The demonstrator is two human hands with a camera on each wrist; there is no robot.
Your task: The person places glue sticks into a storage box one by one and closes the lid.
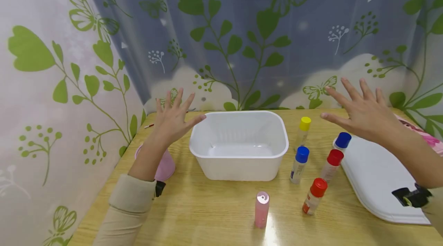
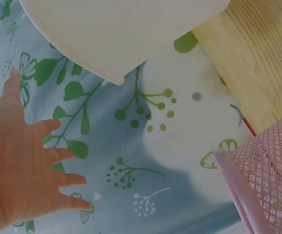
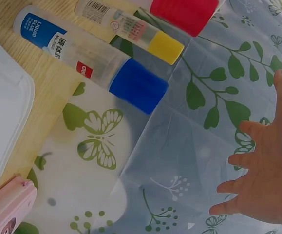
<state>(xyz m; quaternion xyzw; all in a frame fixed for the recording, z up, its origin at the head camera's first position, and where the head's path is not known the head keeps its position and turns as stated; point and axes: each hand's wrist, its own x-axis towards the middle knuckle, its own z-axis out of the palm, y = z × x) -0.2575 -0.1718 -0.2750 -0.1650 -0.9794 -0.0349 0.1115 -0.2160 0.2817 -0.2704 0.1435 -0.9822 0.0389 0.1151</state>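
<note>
My left hand (image 1: 172, 122) is raised with its fingers spread, holding nothing, left of a white plastic basin (image 1: 238, 167). Below that arm stands a pink mesh cup (image 1: 166, 167), partly hidden by the forearm. To the right, my right hand (image 1: 368, 115) is also lifted with fingers spread and holds nothing. Near it stand several liquid glue bottles: one with a yellow cap (image 1: 305, 124), a blue-capped one (image 1: 299, 165), another blue-capped one (image 1: 342, 141), and two red-capped ones, the farther (image 1: 332, 165) and the nearer (image 1: 314, 196). A pink cylinder (image 1: 261, 209) stands at the front.
A white lid (image 1: 380, 180) lies on the wooden table (image 1: 207, 211) at the right, partly under my forearm. Behind it is a pink patterned item (image 1: 427, 136). A thin red stick (image 1: 149, 126) lies at the back left. A leaf-print curtain (image 1: 235, 46) hangs behind the table.
</note>
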